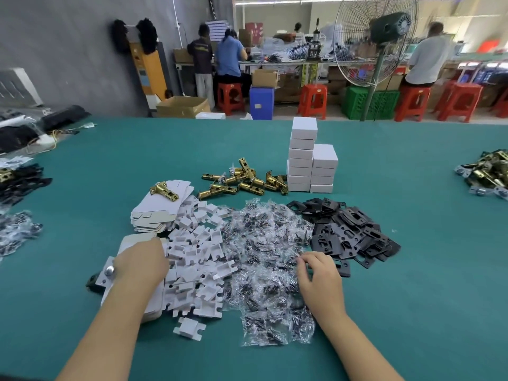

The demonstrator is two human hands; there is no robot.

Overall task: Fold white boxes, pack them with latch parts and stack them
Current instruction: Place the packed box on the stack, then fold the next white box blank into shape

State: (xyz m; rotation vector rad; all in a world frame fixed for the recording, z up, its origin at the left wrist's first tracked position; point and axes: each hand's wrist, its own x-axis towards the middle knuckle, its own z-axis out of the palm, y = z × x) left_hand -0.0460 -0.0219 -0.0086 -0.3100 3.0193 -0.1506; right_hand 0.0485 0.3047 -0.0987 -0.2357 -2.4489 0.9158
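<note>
Hands (141, 261) (319, 273) reach palm-down over white inserts (192, 259) and screw bags (264, 259).

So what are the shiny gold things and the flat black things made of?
The gold latch parts look like metal with a brassy, polished finish: they glint in the light. The black plates look like thin stamped metal with a matte dark coating, flat with cut-out holes, though plastic cannot be ruled out.
</note>
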